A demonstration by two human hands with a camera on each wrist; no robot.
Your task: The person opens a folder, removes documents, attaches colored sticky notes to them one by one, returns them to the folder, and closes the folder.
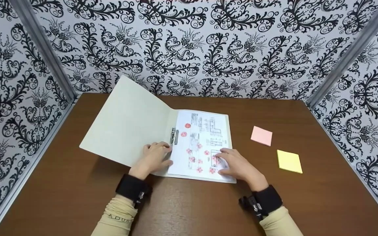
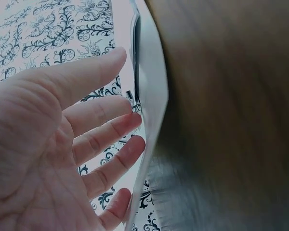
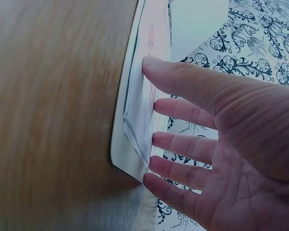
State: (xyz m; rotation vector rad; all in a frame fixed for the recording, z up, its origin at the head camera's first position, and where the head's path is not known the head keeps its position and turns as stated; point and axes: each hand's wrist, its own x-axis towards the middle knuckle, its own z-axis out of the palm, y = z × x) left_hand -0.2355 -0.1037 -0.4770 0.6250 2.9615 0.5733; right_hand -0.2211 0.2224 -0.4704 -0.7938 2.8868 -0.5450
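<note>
An open cream cardboard folder lies on the brown table, its left cover raised at a slant. On its right side is a stack of papers with drawings and red stamp marks, beside a metal binder clip at the spine. My left hand rests near the spine, fingers spread against the inner cover and thumb by the paper's left edge. Over the lower right of the sheets lies my right hand; in the right wrist view its fingertips touch the top sheet. Neither hand grips anything.
To the right of the folder are a pink sticky note pad and, nearer, a yellow sticky note pad. Patterned black-and-white panels with grey metal posts enclose the table at the back and sides.
</note>
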